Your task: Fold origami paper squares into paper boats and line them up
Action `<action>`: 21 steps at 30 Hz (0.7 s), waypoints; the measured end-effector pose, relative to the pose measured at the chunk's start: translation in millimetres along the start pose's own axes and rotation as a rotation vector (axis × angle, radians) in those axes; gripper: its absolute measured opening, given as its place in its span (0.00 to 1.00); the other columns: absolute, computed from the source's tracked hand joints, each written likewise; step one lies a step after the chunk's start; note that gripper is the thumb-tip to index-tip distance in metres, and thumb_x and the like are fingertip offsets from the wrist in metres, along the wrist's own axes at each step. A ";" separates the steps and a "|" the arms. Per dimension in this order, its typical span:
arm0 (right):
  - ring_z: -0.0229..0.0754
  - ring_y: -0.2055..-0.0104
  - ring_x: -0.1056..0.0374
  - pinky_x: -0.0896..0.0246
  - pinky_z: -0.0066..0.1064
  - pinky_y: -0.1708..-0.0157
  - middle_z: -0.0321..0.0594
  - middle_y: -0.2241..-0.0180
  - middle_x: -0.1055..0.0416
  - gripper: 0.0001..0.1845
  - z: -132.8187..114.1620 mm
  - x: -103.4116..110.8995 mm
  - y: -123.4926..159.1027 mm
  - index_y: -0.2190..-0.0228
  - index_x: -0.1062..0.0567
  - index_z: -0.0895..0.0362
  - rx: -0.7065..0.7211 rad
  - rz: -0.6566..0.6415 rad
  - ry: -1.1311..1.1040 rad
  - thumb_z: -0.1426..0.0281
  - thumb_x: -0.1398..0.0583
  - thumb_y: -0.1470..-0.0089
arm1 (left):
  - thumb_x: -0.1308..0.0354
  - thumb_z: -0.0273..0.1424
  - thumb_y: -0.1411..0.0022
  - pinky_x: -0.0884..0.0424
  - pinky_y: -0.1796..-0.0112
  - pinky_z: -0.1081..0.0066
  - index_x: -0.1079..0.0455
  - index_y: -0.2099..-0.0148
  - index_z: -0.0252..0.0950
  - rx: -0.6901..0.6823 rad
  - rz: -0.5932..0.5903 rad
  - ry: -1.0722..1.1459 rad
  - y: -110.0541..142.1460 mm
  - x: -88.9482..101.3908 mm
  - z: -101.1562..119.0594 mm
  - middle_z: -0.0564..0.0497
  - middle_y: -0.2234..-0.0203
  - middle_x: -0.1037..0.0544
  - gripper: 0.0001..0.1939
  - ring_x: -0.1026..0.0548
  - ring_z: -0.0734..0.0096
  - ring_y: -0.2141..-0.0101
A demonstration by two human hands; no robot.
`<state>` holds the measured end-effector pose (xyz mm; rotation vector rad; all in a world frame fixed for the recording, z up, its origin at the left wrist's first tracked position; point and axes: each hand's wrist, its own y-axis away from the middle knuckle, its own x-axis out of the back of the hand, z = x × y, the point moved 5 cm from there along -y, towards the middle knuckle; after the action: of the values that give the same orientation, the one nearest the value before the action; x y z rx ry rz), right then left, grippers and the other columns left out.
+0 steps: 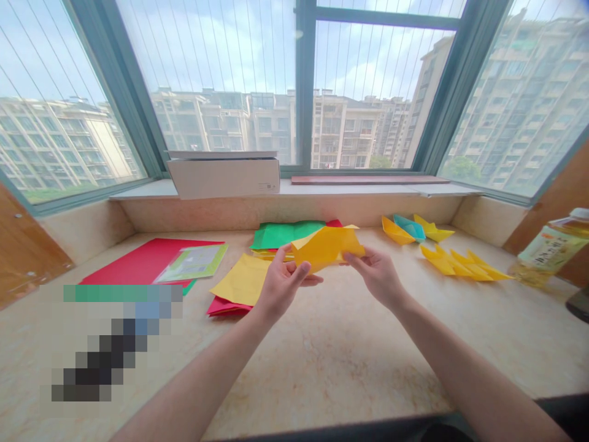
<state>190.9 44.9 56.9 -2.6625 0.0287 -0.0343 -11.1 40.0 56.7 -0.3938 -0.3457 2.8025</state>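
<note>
A folded yellow paper piece [327,247] is held up above the marble counter [331,362] between both hands. My left hand [281,282] pinches its left end with thumb and fingers closed on it. My right hand [378,274] grips its right end the same way. Just behind the held piece lies a green sheet [285,234] on a small stack of coloured paper. A flat yellow sheet [243,280] rests on a red one [223,306] near my left hand.
Several folded paper boats, yellow [464,263] and one teal [409,227], lie at the right. A large red sheet [147,261] with a plastic sleeve [193,263] is at the left. A white box [224,175] sits on the windowsill. A drink bottle [552,247] stands far right.
</note>
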 end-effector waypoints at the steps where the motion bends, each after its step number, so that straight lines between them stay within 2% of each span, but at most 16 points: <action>1: 0.47 0.60 0.24 0.28 0.39 0.56 0.41 0.62 0.19 0.16 -0.4 1.2 -0.2 0.62 0.20 0.55 0.004 0.023 0.005 0.57 0.34 0.48 | 0.31 0.44 0.47 0.20 0.61 0.59 0.48 0.39 0.34 0.011 -0.010 0.006 0.3 -0.5 -0.2 0.42 0.64 0.18 0.42 0.17 0.55 0.67; 4: 0.48 0.60 0.24 0.28 0.41 0.56 0.41 0.63 0.19 0.17 -3.6 2.1 0.4 0.63 0.20 0.54 0.009 0.052 0.045 0.55 0.34 0.48 | 0.30 0.42 0.47 0.21 0.58 0.58 0.49 0.38 0.34 0.060 -0.017 0.003 0.6 -1.5 -2.5 0.42 0.64 0.17 0.43 0.17 0.56 0.66; 8: 0.50 0.63 0.24 0.27 0.44 0.59 0.42 0.67 0.19 0.18 -10.6 -1.8 3.0 0.66 0.19 0.54 0.012 0.018 0.094 0.52 0.35 0.49 | 0.34 0.43 0.42 0.20 0.62 0.61 0.46 0.39 0.34 0.082 0.008 -0.007 -0.9 -0.4 -5.3 0.40 0.63 0.17 0.37 0.17 0.56 0.67; 11: 0.49 0.66 0.24 0.26 0.44 0.60 0.42 0.69 0.19 0.18 -12.9 -3.5 4.1 0.69 0.20 0.53 0.015 0.002 0.073 0.51 0.34 0.50 | 0.36 0.43 0.41 0.20 0.65 0.64 0.45 0.41 0.36 0.077 0.020 -0.005 -2.1 1.1 -6.2 0.39 0.56 0.19 0.32 0.17 0.56 0.66; 14: 0.49 0.64 0.24 0.26 0.44 0.59 0.41 0.67 0.19 0.17 -9.9 -4.2 3.8 0.67 0.19 0.53 0.021 -0.024 0.022 0.52 0.34 0.49 | 0.35 0.41 0.40 0.19 0.67 0.67 0.44 0.43 0.37 0.074 0.031 -0.003 -2.5 1.5 -7.4 0.40 0.52 0.21 0.30 0.17 0.57 0.65; 18: 0.49 0.62 0.23 0.27 0.43 0.58 0.42 0.64 0.20 0.16 -3.2 -2.8 2.9 0.62 0.19 0.53 0.025 -0.027 -0.034 0.55 0.34 0.47 | 0.34 0.39 0.41 0.20 0.67 0.68 0.44 0.44 0.38 0.070 0.056 0.006 -2.2 0.7 -8.5 0.43 0.56 0.19 0.29 0.16 0.58 0.66; 21: 0.49 0.64 0.23 0.26 0.43 0.60 0.42 0.65 0.20 0.17 -0.9 -0.6 2.9 0.62 0.19 0.54 0.019 0.008 -0.028 0.55 0.34 0.48 | 0.33 0.38 0.42 0.20 0.65 0.67 0.42 0.46 0.37 0.062 0.071 0.005 -2.5 0.7 -7.0 0.45 0.59 0.18 0.28 0.17 0.58 0.65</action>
<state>190.2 42.0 56.3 -2.6436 0.0300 0.0053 -9.0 43.9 50.7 -0.4071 -0.2479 2.8724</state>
